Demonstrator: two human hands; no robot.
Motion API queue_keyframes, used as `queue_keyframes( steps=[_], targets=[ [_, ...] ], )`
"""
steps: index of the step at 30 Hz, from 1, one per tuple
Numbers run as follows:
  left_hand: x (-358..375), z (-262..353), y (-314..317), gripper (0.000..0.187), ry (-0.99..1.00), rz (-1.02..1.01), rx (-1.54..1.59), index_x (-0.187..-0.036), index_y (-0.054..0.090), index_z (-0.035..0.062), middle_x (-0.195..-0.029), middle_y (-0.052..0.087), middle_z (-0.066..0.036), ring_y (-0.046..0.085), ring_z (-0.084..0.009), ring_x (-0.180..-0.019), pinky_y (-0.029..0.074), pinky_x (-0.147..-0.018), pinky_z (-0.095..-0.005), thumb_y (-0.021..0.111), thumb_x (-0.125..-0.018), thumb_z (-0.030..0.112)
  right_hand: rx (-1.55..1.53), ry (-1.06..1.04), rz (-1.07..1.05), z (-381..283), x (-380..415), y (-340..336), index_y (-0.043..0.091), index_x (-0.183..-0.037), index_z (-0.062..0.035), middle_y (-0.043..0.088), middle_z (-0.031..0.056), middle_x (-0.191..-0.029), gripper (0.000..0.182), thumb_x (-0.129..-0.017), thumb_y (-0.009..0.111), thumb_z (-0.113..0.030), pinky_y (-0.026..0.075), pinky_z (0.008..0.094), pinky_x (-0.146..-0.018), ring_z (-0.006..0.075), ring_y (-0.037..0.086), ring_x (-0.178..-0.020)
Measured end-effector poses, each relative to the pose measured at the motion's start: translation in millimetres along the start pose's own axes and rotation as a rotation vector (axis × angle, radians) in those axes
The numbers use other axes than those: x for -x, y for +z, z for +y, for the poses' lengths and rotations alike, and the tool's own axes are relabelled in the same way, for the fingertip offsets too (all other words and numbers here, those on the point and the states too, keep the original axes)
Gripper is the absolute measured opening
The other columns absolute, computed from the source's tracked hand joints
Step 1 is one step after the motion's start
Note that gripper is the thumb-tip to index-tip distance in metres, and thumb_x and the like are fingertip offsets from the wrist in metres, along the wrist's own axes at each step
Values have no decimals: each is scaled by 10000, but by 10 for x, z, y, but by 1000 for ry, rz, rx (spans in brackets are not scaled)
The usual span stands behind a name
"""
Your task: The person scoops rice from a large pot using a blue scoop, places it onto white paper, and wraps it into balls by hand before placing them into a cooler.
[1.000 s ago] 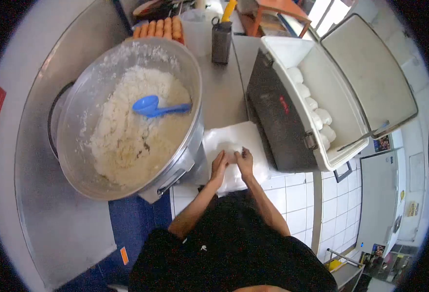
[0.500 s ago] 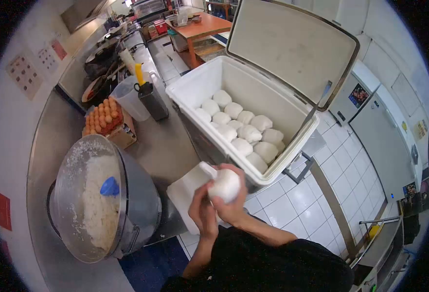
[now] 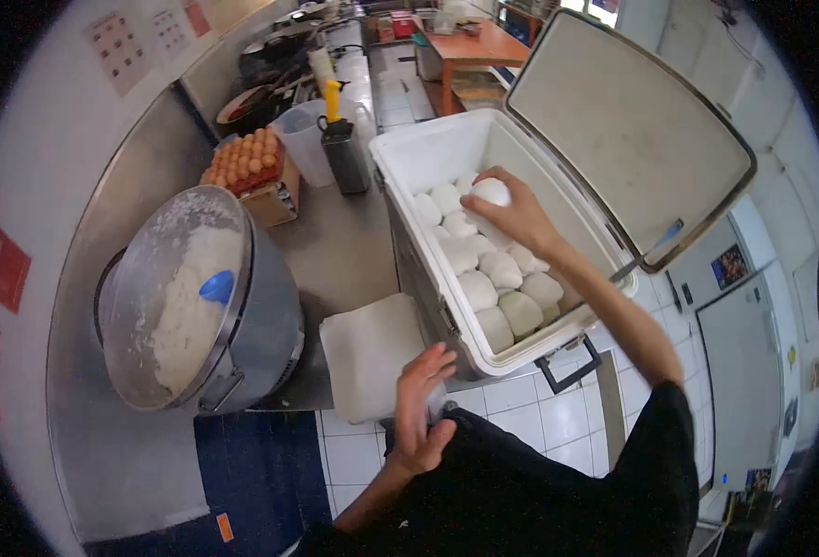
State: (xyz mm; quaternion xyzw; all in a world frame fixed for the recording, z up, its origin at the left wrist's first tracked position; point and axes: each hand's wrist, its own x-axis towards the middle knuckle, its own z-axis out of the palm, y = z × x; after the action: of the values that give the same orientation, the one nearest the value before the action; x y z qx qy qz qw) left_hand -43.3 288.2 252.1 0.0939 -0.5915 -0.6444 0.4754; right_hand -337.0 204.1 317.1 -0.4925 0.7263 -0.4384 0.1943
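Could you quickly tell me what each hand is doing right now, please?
Left hand: open, empty, beside the white board.
Right hand: closed on a round white dough ball.

Soft, even daylight fills the room, brightest at the upper right, where the open lid (image 3: 632, 139) of the white cooler (image 3: 428, 153) nearly washes out. The steel table (image 3: 335, 251) carries dull sheen and faint shadows. Strong fisheye curvature bends the edges into a black vignette, and the near left hand (image 3: 419, 408) looks slightly soft.

One cooler (image 3: 428, 162), one mixing bowl (image 3: 149, 269), one egg tray (image 3: 245, 160).
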Motion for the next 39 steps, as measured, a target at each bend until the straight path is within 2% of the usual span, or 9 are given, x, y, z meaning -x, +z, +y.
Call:
queue_keyframes(
  steps=[10, 11, 21, 23, 27, 29, 32, 34, 39],
  targets=[
    [-114, 1514, -1307, 397, 449, 95, -1106, -1128, 561, -5, -1049, 656, -197, 640, -323, -921, 514, -796, -388, 698, -796, 163, 713, 113, -96, 2280, -823, 934, 471, -1302, 92, 530, 310, -1281, 869, -834, 544, -636, 376, 452, -1047, 422, 504, -1210],
    [-190, 1696, -1452, 312, 417, 112, -1221, -1073, 596, 8, -1055, 668, -155, 640, -309, -916, 510, -789, -377, 686, -793, 114, 543, 277, -308, 1422, -543, 721, 453, -1309, 113, 511, 324, -1299, 911, -833, 526, -660, 362, 462, -1060, 445, 484, -1226],
    [-1405, 1084, -4878, 252, -521, -252, -1890, -753, 660, -26, -669, 643, -195, 646, -309, -625, 509, -623, -436, 587, -831, 203, 803, -210, -398, 1626, -76, 643, 289, -1476, -33, 167, 211, -1561, 486, -1036, 282, -238, 151, 489, -1172, 435, 152, -1428],
    [-1491, 654, -5324, 275, -1044, -357, -1454, -695, 648, -38, -619, 626, -187, 643, -284, -572, 509, -592, -456, 583, -807, 205, 646, -73, -404, 1311, 100, 568, 345, -1447, -16, 277, 214, -1512, 481, -1036, 314, -265, 181, 461, -1164, 385, 217, -1413],
    [-1538, 126, -5117, 208, -868, -103, -1254, -860, 647, -23, -663, 633, -134, 649, -194, -590, 518, -575, -382, 621, -838, 182, -15, 304, -400, 195, 458, 408, 515, -1310, 21, 586, 195, -1242, 503, -1024, 392, -375, 416, 413, -1015, 304, 556, -1159],
    [-1681, 217, -4759, 229, -978, 37, -995, -978, 636, -14, -711, 637, -119, 648, -181, -599, 522, -586, -361, 637, -854, 178, 55, 232, -15, -283, 783, 552, 582, -1204, 32, 650, 137, -1060, 506, -1010, 437, -412, 487, 361, -875, 230, 619, -967],
    [-1718, -43, -4626, 328, -814, 96, -843, -1172, 515, 18, -834, 625, -121, 661, -197, -673, 529, -629, -355, 631, -896, 152, 333, 271, 194, -322, 1207, 503, 604, -1161, 21, 649, 132, -1034, 480, -1009, 445, -405, 480, 340, -858, 205, 614, -972],
    [-1773, -325, -4709, 276, -287, 176, -1086, -1144, 522, 16, -865, 598, -131, 650, -256, -746, 513, -721, -369, 584, -935, 185, 240, 356, 264, 119, 1479, 329, 607, -1124, 17, 637, 112, -996, 443, -1010, 455, -383, 473, 330, -838, 188, 604, -937],
    [-2181, 119, -4814, 187, -287, 180, -915, -1116, 533, 47, -850, 605, -138, 631, -263, -784, 502, -745, -369, 533, -957, 146, 325, 300, 505, 233, 1568, 623, 624, -954, 4, 619, 67, -846, 347, -1012, 476, -305, 456, 303, -763, 149, 562, -794]
  ],
)
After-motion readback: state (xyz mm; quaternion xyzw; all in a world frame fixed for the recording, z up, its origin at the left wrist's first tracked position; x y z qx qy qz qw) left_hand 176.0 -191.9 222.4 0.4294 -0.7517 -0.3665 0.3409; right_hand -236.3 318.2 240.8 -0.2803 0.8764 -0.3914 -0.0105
